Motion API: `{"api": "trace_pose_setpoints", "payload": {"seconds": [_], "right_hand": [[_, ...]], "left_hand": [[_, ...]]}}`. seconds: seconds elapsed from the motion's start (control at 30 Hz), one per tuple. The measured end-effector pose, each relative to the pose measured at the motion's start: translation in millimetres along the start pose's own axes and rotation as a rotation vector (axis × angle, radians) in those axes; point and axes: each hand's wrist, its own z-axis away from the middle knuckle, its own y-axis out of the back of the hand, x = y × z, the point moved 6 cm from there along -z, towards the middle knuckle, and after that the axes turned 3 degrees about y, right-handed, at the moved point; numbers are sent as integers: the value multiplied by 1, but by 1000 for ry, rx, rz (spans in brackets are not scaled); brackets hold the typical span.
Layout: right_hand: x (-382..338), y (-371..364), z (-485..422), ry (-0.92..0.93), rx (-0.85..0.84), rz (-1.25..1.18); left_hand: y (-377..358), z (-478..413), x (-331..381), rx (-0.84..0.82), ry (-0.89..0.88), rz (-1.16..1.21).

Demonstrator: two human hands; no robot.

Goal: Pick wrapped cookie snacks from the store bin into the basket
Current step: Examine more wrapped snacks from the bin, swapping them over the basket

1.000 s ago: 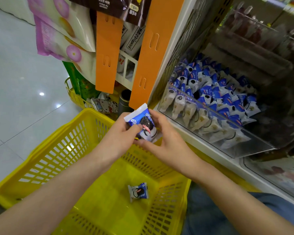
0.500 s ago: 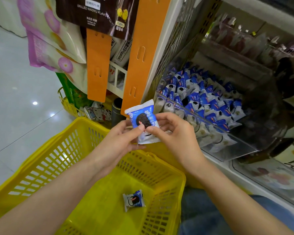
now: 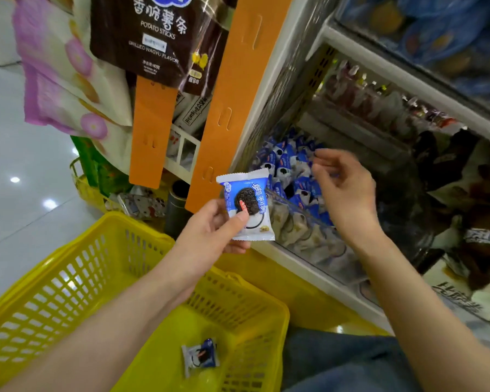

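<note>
A glossy pale tile floor (image 3: 17, 236) fills the view from 8 to 10 o'clock, with lamp glints on it. A white shelf (image 3: 309, 267) runs from 1 o'clock down to 5 o'clock. Two orange strips (image 3: 150, 137) hang near 12 o'clock. A brown potato-stick bag (image 3: 153, 38) hangs above them, and pink-flowered bags (image 3: 63, 80) hang at 11 o'clock.

There are two hands, two cookie packs outside the bin and two yellow baskets. The packs inside the bin overlap too much to count.

The clear-walled bin (image 3: 309, 236) sits on the shelf just past centre toward 3 o'clock. It holds a heap of blue-and-white packs (image 3: 292, 165). The large basket (image 3: 68, 278) spreads from 6 to 8 o'clock and holds one lone pack (image 3: 201, 356), lying flat on the bottom near 6 o'clock. The small basket (image 3: 88, 190) stands at 9 o'clock behind the large one; what it holds cannot be made out.

The left hand (image 3: 207, 233), at centre, grasps the held pack (image 3: 246, 205) upright, thumb on its front and fingers behind. That pack hangs above the large basket's far rim, in front of the bin's left corner. The right hand (image 3: 345, 193) hovers over the bin at 3 o'clock of the held pack, apart from it. Its fingers (image 3: 323, 159) are loosely curled and grasp nothing.
</note>
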Motion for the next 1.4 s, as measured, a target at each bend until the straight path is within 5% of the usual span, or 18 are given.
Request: {"api": "trace_pose_setpoints", "payload": {"seconds": [0.2,0.47,0.73,0.87,1.0,1.23,1.4], "right_hand": [[61,-22,-41,-257,-292,368],[60,-32,-48,-149,-357,566],[-4,30,-30,77,85,176],[-28,17,4,-48,-167,-313],[-33,-19,48,-146,-454,-452],[-36,-37,68,-96,-475,-352],[-28,-29,61,-248,-398,-377]], "left_hand": [[-10,-2,8,-29,-11,-34],[-10,-3,5,-29,47,-42],[0,-2,-10,77,209,-15],[3,0,-10,100,220,-74],[-2,7,-10,27,267,-2],[-7,19,-6,-121,211,-118],[-8,20,3,-203,156,-155]]}}
